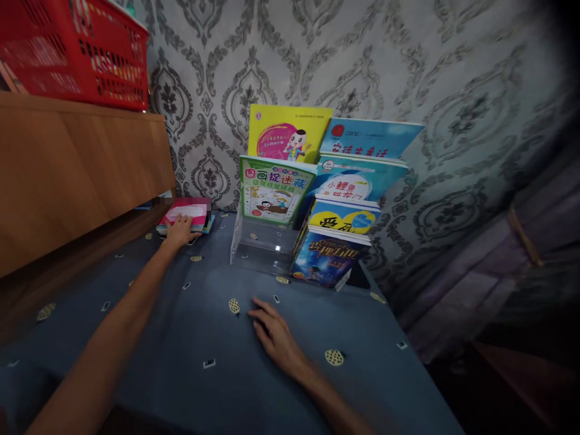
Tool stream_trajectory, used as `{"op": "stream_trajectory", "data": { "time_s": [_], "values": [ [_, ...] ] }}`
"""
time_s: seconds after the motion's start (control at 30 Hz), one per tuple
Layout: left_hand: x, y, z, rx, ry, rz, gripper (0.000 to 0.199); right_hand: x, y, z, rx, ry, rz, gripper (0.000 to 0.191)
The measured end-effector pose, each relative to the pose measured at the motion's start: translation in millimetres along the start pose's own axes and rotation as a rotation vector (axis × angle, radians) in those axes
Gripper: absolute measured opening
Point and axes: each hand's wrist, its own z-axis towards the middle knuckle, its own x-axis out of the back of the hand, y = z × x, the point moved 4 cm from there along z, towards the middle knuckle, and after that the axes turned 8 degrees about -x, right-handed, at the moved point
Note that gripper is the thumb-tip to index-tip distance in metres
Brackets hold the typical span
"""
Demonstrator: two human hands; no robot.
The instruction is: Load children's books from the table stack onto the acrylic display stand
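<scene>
My left hand (179, 229) reaches to a small stack of books (199, 225) at the back left of the table. Its fingers are spread over the pink cover of the top book (196, 211), and I cannot see a grip on it. Low over the tablecloth is my right hand (276, 338), fingers apart and nothing in them. Beyond it stands a clear acrylic book rack (260, 244) with tiered slots. The left column holds a yellow book (290, 130) and a green book (274, 190). Several blue picture books, one with a dark blue cover (324, 260) in front, fill the right column.
A dark blue tablecloth (181, 338) with pineapple prints covers the table. On the left, a wooden cabinet (90, 163) carries a red plastic basket (104, 60). Patterned wallpaper (203, 78) rises behind, and a greyish curtain (475, 254) hangs past the table's right edge.
</scene>
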Motion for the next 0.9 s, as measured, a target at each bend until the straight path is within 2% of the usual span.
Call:
{"op": "stream_trajectory", "data": {
  "time_s": [0.17, 0.4, 0.63, 0.9],
  "values": [
    [4.6, 2, -13, -0.044, 0.008, 0.016, 0.059, -6, 5, 0, 0.041, -0.002, -0.031, 0.031],
    [16.1, 13, -22, -0.051, 0.036, 0.107, 0.037, -5, 5, -2, 0.067, 0.034, -0.032, 0.03],
    [27.2, 32, -42, -0.087, 0.033, 0.197, 0.046, -7, 7, -4, 0.094, 0.038, -0.052, 0.03],
    [32.0, 60, -87, -0.153, -0.048, 0.289, 0.047, -5, 0, -4, 0.102, 0.014, -0.081, 0.03]
  ]
}}
